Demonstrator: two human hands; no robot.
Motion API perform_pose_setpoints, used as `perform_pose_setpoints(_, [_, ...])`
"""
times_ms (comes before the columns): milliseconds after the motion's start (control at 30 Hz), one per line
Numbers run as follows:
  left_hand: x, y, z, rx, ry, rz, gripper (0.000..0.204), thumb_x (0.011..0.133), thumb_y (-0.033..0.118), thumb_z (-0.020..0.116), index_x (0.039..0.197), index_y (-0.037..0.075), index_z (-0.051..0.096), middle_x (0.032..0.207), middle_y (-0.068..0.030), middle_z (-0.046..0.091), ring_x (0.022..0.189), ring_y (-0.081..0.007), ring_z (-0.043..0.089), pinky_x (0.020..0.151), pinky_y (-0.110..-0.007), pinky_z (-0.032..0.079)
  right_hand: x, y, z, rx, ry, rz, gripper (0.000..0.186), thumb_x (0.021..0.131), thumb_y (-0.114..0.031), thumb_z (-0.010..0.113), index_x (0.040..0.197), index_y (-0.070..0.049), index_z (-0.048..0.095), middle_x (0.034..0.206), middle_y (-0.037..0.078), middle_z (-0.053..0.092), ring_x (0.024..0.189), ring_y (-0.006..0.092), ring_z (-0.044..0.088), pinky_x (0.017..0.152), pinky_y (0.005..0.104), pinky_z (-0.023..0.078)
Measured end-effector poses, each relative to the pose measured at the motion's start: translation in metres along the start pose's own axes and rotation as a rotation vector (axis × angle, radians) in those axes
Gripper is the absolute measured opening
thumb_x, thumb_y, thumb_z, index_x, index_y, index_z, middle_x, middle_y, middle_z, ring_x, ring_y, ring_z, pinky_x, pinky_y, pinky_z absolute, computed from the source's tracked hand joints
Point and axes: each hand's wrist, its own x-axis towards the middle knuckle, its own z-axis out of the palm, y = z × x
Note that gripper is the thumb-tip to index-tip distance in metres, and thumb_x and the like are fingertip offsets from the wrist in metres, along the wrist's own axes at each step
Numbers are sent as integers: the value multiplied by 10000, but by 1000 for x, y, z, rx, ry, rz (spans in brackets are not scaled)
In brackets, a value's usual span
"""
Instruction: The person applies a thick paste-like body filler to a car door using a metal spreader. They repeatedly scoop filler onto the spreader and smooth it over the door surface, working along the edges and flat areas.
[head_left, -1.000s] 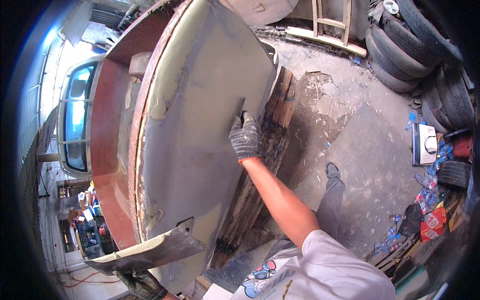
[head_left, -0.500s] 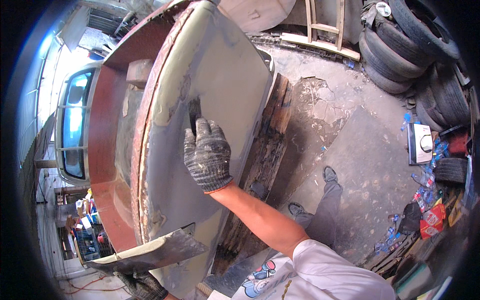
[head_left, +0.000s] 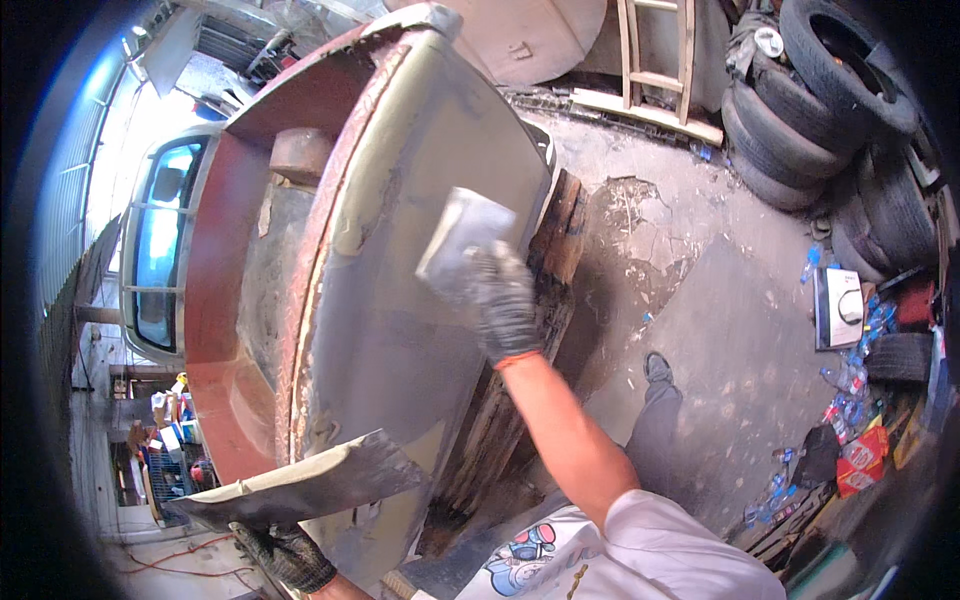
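Note:
My gloved right hand (head_left: 500, 300) grips a thin flat grey spreader (head_left: 466, 225), both blurred by motion, over the large body panel (head_left: 370, 380) with its patches of pale filler and grey undercoat. My gloved left hand (head_left: 285, 555) holds a dark, flat board (head_left: 320, 490) from below, near the panel's lower end, with creamy filler along the board's upper edge. The panel's rusty seam (head_left: 345, 140) runs along the side of a reddish truck bed (head_left: 215, 390), with the cab's rear window (head_left: 160, 250) at the left.
Old tyres (head_left: 775, 150) are stacked at the right, above strewn plastic bottles (head_left: 845, 380) and a white box (head_left: 835, 310). A wooden frame (head_left: 655, 80) leans at the back. Dark timbers (head_left: 545, 250) lie along the panel. Cluttered shelving (head_left: 175, 450) and an orange cord (head_left: 175, 565) are at lower left.
My right hand has gone leftward across the panel, then back right, and now shows the spreader's flat face. The board in my left hand has tipped slightly, its right end higher.

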Motion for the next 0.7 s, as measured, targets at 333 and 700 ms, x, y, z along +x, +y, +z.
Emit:
perform_pose_setpoints(333, [-57, 70, 48, -857, 115, -418, 450, 942, 99, 548, 1374, 50, 434, 1375, -103, 488, 1182, -198, 506, 966, -321, 438, -40, -99, -116, -269, -343, 215, 115, 909, -140, 617, 901, -47, 550, 774, 4, 559, 706, 60, 515, 630, 240, 446])
perform_pose_setpoints(700, [-114, 182, 40, -1251, 331, -773, 327, 921, 242, 616, 1191, 70, 551, 1116, -83, 607, 918, -183, 624, 642, -284, 584, -15, -153, -105, -568, -654, 122, 164, 918, -127, 608, 796, -36, 547, 652, 5, 524, 540, 67, 494, 472, 253, 420])
